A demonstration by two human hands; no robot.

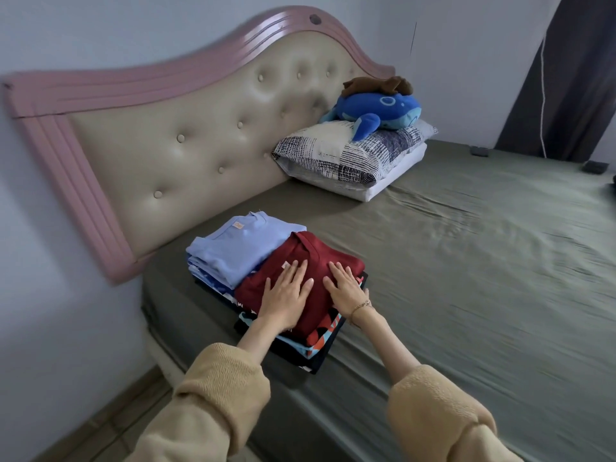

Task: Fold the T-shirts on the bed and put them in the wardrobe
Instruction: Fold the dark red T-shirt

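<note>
Your left hand and right hand press flat, fingers straight, on the folded dark red T-shirt topping a stack beside the light blue T-shirt pile on the bed.

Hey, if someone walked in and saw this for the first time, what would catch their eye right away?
Probably the two hands, left hand and right hand, pressing flat on a folded dark red T-shirt atop a stack near the bed's corner, beside a folded light blue T-shirt. Next, the pink-framed tufted headboard, and the blue plush whale lying on the patterned pillow further up the bed.
</note>
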